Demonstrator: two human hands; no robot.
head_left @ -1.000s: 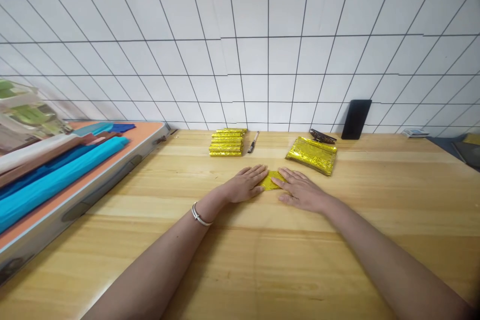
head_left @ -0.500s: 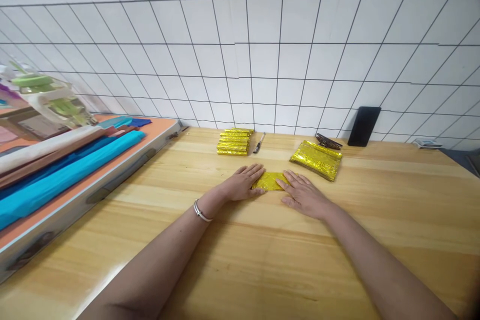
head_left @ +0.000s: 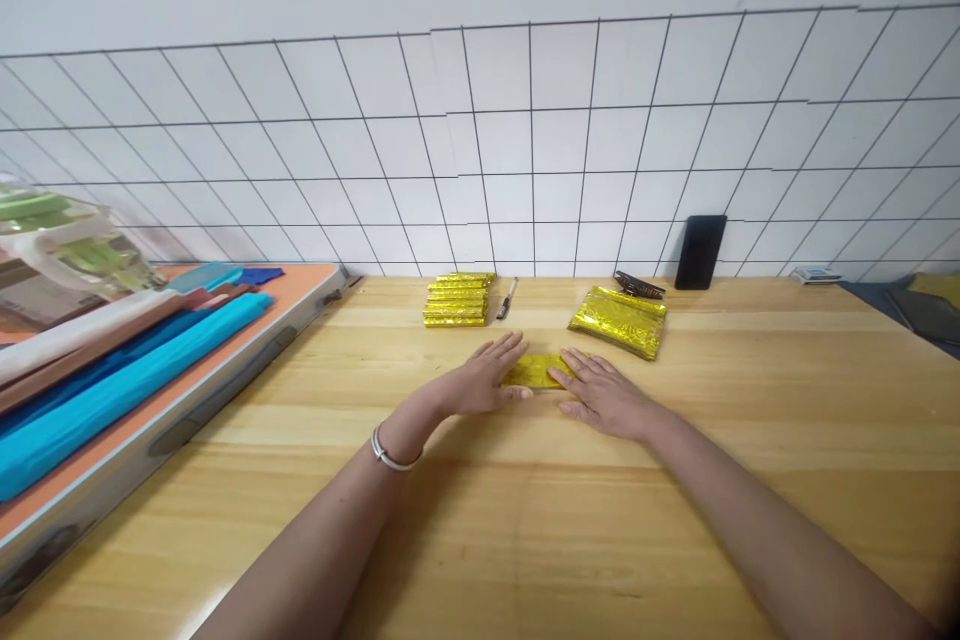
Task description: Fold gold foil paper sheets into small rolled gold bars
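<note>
A small strip of shiny gold foil [head_left: 536,371] lies flat on the wooden table [head_left: 480,520]. At its left end rests my left hand [head_left: 484,378], fingers stretched out and thumb along the near edge. My right hand [head_left: 607,393] lies flat on the right end, fingers spread. Both palms hide the ends of the foil. Beyond my left hand sits a stack of folded gold foil strips [head_left: 456,302]. A pile of wider gold foil sheets [head_left: 621,320] lies beyond my right hand, with a dark clip [head_left: 639,286] behind it.
A pen [head_left: 507,300] lies beside the folded strips. A black phone [head_left: 700,252] leans against the tiled wall [head_left: 562,140]. Rolls of coloured paper [head_left: 135,385] lie on an orange-topped box at left, near a green-lidded bottle [head_left: 67,240]. A small card stack [head_left: 817,275] lies far right.
The camera view has tilted up and turned slightly right. My hands stay at the two ends of the foil, with the left fingers raised slightly more.
</note>
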